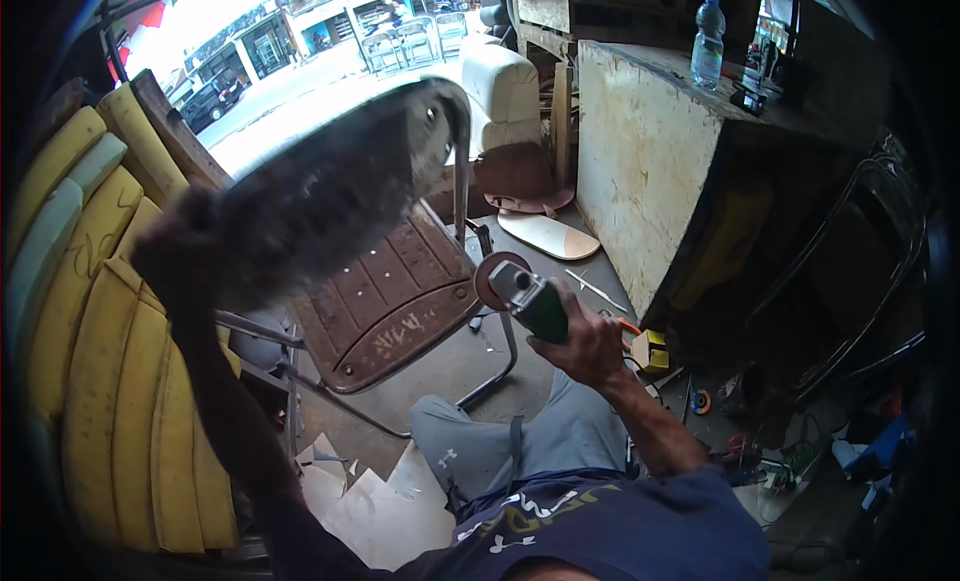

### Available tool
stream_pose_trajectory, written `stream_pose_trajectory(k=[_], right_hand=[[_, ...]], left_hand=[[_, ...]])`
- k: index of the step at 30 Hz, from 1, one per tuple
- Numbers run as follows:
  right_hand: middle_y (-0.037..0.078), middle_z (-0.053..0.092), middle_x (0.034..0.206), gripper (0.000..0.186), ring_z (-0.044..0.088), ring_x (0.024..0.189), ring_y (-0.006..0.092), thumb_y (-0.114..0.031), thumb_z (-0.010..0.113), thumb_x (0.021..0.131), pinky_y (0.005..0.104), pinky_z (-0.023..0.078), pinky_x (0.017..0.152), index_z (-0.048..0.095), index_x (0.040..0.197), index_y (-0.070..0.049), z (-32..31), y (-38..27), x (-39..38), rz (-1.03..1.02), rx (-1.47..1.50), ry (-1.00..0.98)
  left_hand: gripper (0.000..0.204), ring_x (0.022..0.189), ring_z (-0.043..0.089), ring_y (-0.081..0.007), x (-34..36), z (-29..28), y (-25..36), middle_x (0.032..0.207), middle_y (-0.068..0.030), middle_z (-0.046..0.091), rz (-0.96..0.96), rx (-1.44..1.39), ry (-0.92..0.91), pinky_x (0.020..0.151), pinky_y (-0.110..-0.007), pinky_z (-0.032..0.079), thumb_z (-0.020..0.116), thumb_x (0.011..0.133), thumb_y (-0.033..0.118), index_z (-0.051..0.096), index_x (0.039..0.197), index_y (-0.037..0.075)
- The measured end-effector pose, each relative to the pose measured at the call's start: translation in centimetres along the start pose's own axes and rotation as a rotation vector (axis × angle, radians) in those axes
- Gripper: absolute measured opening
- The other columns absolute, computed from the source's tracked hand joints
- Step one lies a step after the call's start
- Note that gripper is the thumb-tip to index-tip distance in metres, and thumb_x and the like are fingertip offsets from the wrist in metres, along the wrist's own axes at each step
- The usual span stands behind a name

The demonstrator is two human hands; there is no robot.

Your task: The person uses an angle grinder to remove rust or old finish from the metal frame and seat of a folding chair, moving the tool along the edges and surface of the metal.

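Observation:
My left hand (pixel 185 246), dark and blurred, grips the near edge of a dark, worn chair panel (pixel 320 186), which is tilted and smeared by motion. Whether the panel is fixed to the bent metal tube beside it, I cannot tell. Below it stands a metal chair (pixel 395 301) with a scuffed brown seat and tubular legs. In my right hand (pixel 590 341) is a green angle grinder (pixel 540 306), held just right of the seat. Its reddish round disc (pixel 490 279) faces the chair; whether it spins cannot be seen.
Yellow foam pads (pixel 110 381) are stacked at the left. A worn pale cabinet (pixel 645 151) at the right carries a plastic bottle (pixel 707 46). White paper sheets (pixel 375 516) lie by my legs. Tools and a yellow box (pixel 652 352) litter the floor at right.

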State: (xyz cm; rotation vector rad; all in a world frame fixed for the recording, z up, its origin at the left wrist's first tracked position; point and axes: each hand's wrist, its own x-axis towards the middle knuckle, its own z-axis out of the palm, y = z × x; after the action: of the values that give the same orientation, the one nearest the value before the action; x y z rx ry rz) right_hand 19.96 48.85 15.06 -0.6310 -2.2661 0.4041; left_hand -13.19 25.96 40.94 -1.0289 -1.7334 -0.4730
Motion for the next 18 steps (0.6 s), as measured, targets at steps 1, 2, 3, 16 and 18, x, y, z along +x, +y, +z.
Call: stream_pose_trajectory(k=[1,2,3,16,18], right_hand=[[0.024,0.073,0.106,0.093,0.075,0.082,0.0398,-0.043,0.087,0.075,0.0487,0.061,0.07,0.044,0.149,-0.007,-1.7,0.2,-0.3,0.026,-0.042,-0.023],[0.024,0.073,0.106,0.094,0.075,0.082,0.0397,-0.043,0.088,0.074,0.0482,0.061,0.07,0.044,0.149,-0.007,-3.3,0.3,-0.5,0.051,-0.073,-0.041],[0.024,0.073,0.106,0.095,0.075,0.083,0.0396,-0.043,0.088,0.073,0.0478,0.061,0.07,0.044,0.149,-0.007,-3.6,-0.8,0.5,0.034,-0.047,-0.043],[0.018,0.073,0.105,0.092,0.075,0.078,0.0352,-0.033,0.088,0.073,0.0467,0.061,0.065,0.043,0.151,-0.014,-2.2,3.4,16.0,-0.347,-0.155,0.093],[0.017,0.073,0.101,0.089,0.075,0.074,0.0337,-0.034,0.087,0.074,0.0458,0.061,0.061,0.044,0.15,-0.014,-1.1,2.6,18.6,-0.353,-0.176,0.087]], left_hand=[[0.047,0.058,0.057,-0.0247,1.7,1.3,-0.6,0.063,-0.0077,0.057,-0.055,0.01,0.008,0.058,-0.037,0.044,0.081,0.083,0.053,0.064,0.075,0.009],[0.054,0.057,0.057,-0.0223,3.6,2.2,-0.2,0.06,-0.0071,0.055,-0.109,-0.026,0.038,0.059,-0.037,0.044,0.079,0.083,0.057,0.063,0.073,0.007],[0.06,0.055,0.056,-0.02,6.1,0.1,-1.0,0.057,-0.0064,0.053,-0.145,0.004,0.092,0.059,-0.037,0.044,0.076,0.084,0.062,0.061,0.071,0.005],[0.063,0.056,0.048,-0.002,10.8,6.1,-6.6,0.056,0.0056,0.055,-0.333,-0.291,-0.326,0.054,-0.027,0.04,0.075,0.085,0.067,0.076,0.072,0.005],[0.063,0.056,0.047,-0.0018,10.3,6.8,-6.7,0.055,0.0057,0.055,-0.376,-0.324,-0.365,0.054,-0.027,0.039,0.077,0.084,0.065,0.075,0.07,0.004]])
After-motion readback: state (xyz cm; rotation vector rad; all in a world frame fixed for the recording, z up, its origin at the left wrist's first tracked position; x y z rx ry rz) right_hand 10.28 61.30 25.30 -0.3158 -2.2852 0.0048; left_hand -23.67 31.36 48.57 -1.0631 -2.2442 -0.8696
